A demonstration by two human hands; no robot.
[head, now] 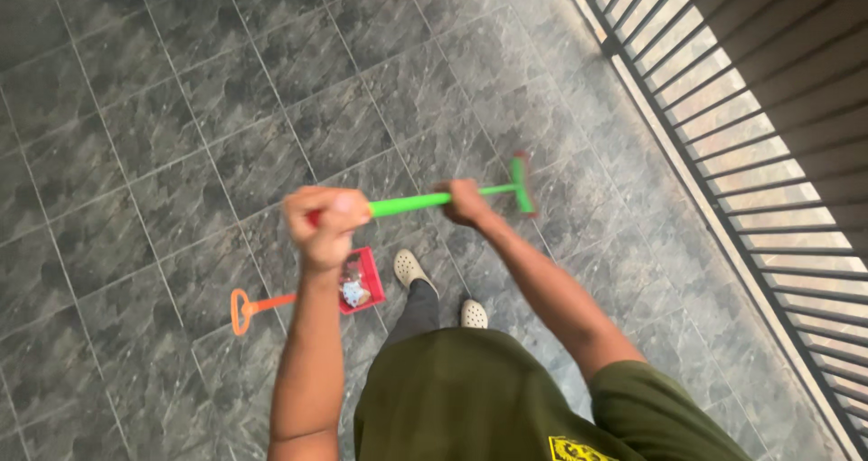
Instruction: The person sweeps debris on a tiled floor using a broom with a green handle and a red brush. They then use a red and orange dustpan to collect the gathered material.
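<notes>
Both hands, left hand (pixel 318 221) and right hand (pixel 463 201), grip the green broom (pixel 425 199) tight, sweeping the floor (pixel 163 136); dirt probably goes next toward the red dustpan (pixel 360 282).

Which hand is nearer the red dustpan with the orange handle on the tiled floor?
Left. The left hand grips the green broom handle just above the red dustpan; the right hand holds the handle farther along, toward the broom head.

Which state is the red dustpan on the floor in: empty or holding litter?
Holding litter. The red dustpan lies flat on the tiled floor, with pale scraps showing inside it.
</notes>
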